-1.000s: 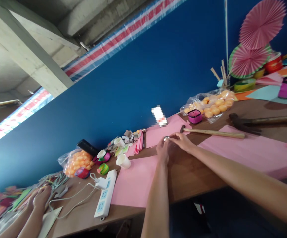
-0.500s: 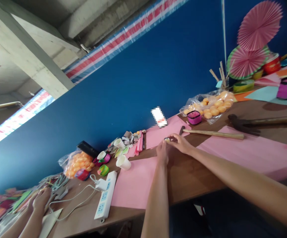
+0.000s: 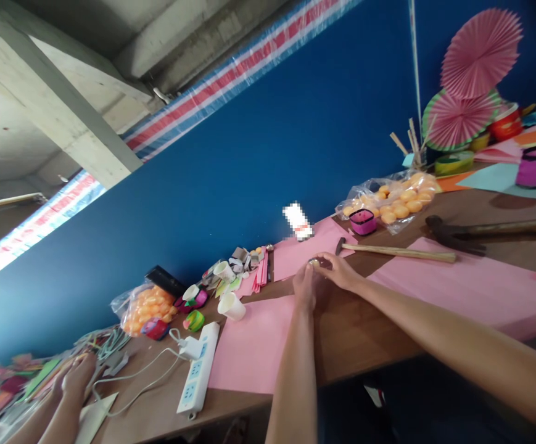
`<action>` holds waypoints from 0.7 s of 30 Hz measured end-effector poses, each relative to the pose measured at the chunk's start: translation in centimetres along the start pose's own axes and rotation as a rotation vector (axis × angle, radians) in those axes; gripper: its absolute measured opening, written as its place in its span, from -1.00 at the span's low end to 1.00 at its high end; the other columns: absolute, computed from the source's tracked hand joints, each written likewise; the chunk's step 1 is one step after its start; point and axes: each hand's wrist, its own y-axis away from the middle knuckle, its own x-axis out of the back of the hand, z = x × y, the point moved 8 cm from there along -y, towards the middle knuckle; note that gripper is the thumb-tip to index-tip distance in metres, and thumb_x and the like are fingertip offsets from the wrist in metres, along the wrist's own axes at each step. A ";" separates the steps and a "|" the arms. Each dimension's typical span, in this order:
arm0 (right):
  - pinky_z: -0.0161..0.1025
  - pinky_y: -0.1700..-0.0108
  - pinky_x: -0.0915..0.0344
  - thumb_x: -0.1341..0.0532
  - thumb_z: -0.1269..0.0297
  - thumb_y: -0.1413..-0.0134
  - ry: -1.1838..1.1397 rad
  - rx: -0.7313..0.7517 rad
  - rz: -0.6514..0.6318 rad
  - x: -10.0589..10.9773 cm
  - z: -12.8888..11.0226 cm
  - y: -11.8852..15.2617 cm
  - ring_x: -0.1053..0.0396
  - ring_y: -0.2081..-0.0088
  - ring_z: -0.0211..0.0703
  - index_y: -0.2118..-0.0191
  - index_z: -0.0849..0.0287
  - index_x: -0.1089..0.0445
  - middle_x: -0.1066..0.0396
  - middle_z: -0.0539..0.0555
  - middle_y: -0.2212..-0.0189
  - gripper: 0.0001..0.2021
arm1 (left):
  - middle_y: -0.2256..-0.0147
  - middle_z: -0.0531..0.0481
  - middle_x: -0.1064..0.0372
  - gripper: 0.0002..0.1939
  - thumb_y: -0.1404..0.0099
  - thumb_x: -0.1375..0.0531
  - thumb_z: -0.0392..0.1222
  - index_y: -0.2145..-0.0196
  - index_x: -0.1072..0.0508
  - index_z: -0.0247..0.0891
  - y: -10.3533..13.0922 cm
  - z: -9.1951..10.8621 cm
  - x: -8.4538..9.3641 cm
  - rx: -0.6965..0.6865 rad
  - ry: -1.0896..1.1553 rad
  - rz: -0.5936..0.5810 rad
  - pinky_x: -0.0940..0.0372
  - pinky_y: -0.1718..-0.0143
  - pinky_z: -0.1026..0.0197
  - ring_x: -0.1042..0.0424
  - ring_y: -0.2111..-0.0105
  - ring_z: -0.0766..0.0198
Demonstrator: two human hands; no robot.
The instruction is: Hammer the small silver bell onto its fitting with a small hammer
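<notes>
Silvery, a small object (image 3: 314,263) sits above the tabletop (image 3: 351,327) in the narrowed fingers of the left hand (image 3: 304,286), the right hand (image 3: 343,272) pinching it from the right, its long axis indiscernible.

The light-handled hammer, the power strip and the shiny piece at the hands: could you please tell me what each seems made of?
Light-handled hammer: pale, matte shaft, seemingly bare wood; dark head, probably metal. Power strip: likely plastic, judging by its smooth white look. Shiny piece: bright glints suggest metal or foil, but it is too small to tell.
</notes>
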 end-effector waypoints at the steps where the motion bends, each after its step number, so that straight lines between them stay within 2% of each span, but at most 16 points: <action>1: -0.23 0.28 -0.32 -0.17 0.17 0.05 0.015 0.010 0.004 0.0 0.0 0.0 -0.36 0.28 -0.13 0.19 0.18 -0.30 -0.41 0.10 0.27 -0.71 | 0.42 0.16 -0.48 -0.78 0.06 -0.31 -0.11 0.38 -0.46 0.15 0.0 -0.2 -0.3 0.023 0.000 -0.035 -0.36 0.17 0.01 -0.37 0.13 0.05; 4: -0.21 0.27 -0.31 -0.17 0.20 0.06 0.073 0.033 0.017 -0.1 0.0 0.2 -0.37 0.30 -0.10 0.20 0.17 -0.31 -0.41 0.10 0.30 -0.74 | 0.42 0.12 -0.48 -0.78 0.06 -0.31 -0.12 0.37 -0.47 0.10 0.0 -0.9 -0.8 0.088 0.011 -0.119 -0.34 0.15 -0.02 -0.37 0.13 0.03; 8: -0.17 0.19 -0.28 -0.16 0.25 0.08 0.199 0.088 0.005 -0.1 -0.5 0.2 -0.34 0.23 -0.06 0.14 0.20 -0.29 -0.38 0.15 0.22 -0.69 | 0.40 0.06 -0.48 -0.85 0.02 -0.28 -0.12 0.40 -0.48 0.03 -0.3 -1.6 -0.8 0.129 0.046 -0.155 -0.30 0.11 0.00 -0.36 0.12 0.04; 10: -0.14 0.11 -0.23 -0.14 0.30 0.08 0.385 0.170 -0.031 0.2 -1.3 0.0 -0.29 0.14 -0.03 0.06 0.20 -0.25 -0.33 0.17 0.12 -0.62 | 0.40 0.00 -0.48 -0.87 0.00 -0.27 -0.10 0.41 -0.49 -0.07 -0.6 -1.8 -0.6 0.133 0.074 -0.152 -0.29 0.11 0.01 -0.37 0.13 0.04; 12: -0.08 0.02 -0.13 -0.10 0.36 0.06 0.646 0.199 0.003 1.5 -1.9 -0.5 -0.20 0.03 0.01 -0.04 0.19 -0.19 -0.28 0.18 0.04 -0.55 | 0.39 -0.06 -0.47 -0.81 0.00 -0.27 -0.08 0.41 -0.48 -0.20 -0.9 -2.0 -0.4 0.130 0.106 -0.142 -0.29 0.12 0.01 -0.39 0.16 0.04; 14: 0.03 0.00 -0.03 -0.05 0.40 0.02 0.943 0.056 0.173 4.7 -1.6 -1.0 -0.09 -0.03 0.11 -0.07 0.21 -0.16 -0.26 0.23 0.03 -0.55 | 0.37 -0.10 -0.45 -0.75 0.00 -0.26 -0.07 0.39 -0.47 -0.31 -1.1 -2.2 -0.2 0.126 0.142 -0.137 -0.30 0.14 0.04 -0.41 0.20 0.08; 16: 0.08 0.08 -0.03 0.00 0.42 -0.03 1.143 -0.188 0.261 7.8 -0.5 -1.0 -0.09 0.00 0.19 -0.04 0.28 -0.18 -0.27 0.31 0.05 -0.59 | 0.35 -0.09 -0.43 -0.72 -0.02 -0.25 -0.07 0.37 -0.45 -0.34 -1.3 -2.4 -0.1 0.125 0.178 -0.141 -0.30 0.15 0.10 -0.42 0.25 0.17; 18: 0.13 0.13 -0.01 0.04 0.45 -0.06 1.231 -0.398 0.231 9.8 1.1 -0.8 -0.14 0.06 0.21 0.07 0.27 -0.30 -0.33 0.31 0.14 -0.67 | 0.34 -0.07 -0.41 -0.71 -0.04 -0.24 -0.05 0.36 -0.44 -0.34 -1.4 -2.6 -0.1 0.123 0.211 -0.145 -0.31 0.16 0.13 -0.43 0.29 0.24; 21: 0.17 0.16 0.03 0.00 0.45 -0.06 1.240 -0.509 0.124 10.6 2.7 -0.7 -0.17 0.11 0.20 0.20 0.19 -0.39 -0.35 0.24 0.19 -0.74 | 0.33 -0.06 -0.39 -0.71 -0.07 -0.23 -0.05 0.30 -0.42 -0.31 -1.5 -2.7 0.0 0.121 0.242 -0.142 -0.32 0.17 0.14 -0.43 0.32 0.28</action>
